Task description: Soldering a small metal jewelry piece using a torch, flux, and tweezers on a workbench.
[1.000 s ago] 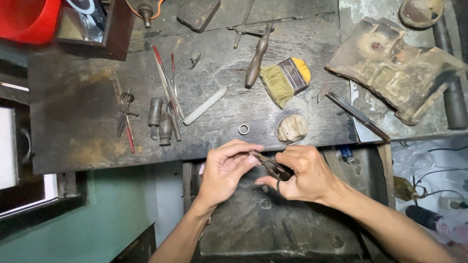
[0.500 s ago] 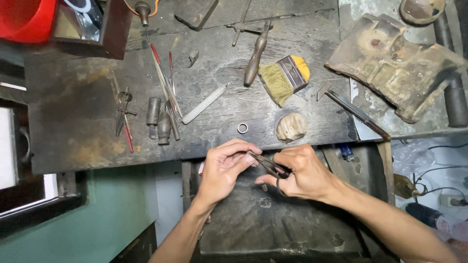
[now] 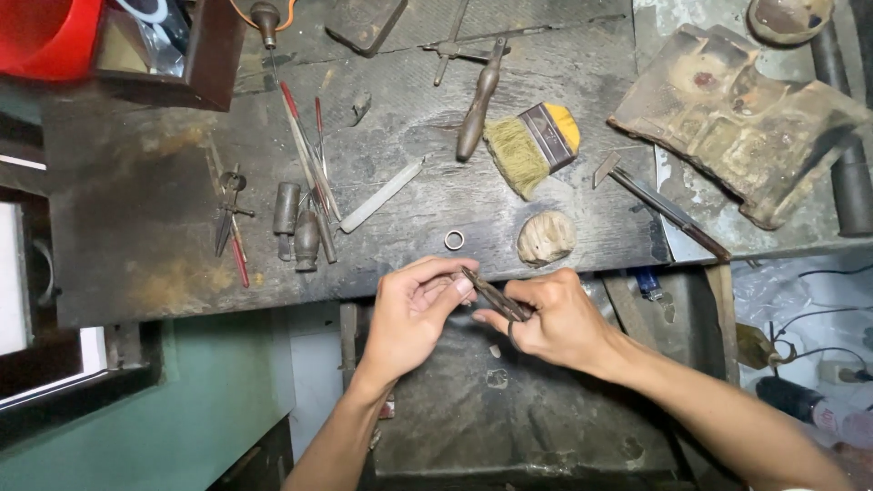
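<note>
My right hand (image 3: 556, 318) grips small dark pliers (image 3: 492, 294) whose jaws point up and left toward my left fingertips. My left hand (image 3: 414, 309) pinches something tiny at the plier tips; it is too small to make out. Both hands hover just below the front edge of the dark wooden workbench (image 3: 145, 218). A small metal ring (image 3: 454, 240) lies on the bench right above my left hand, beside a pale rounded lump (image 3: 546, 238).
On the bench lie a yellow-handled brush (image 3: 532, 145), a wooden-handled tool (image 3: 478, 100), a flat white file (image 3: 382, 195), several thin gravers (image 3: 309, 168), a divider (image 3: 229, 214) and a worn block (image 3: 741, 118). A red container (image 3: 41, 36) sits far left.
The hands hold almost the same pose; the pliers stay closed at my left fingertips with only slight shifts.
</note>
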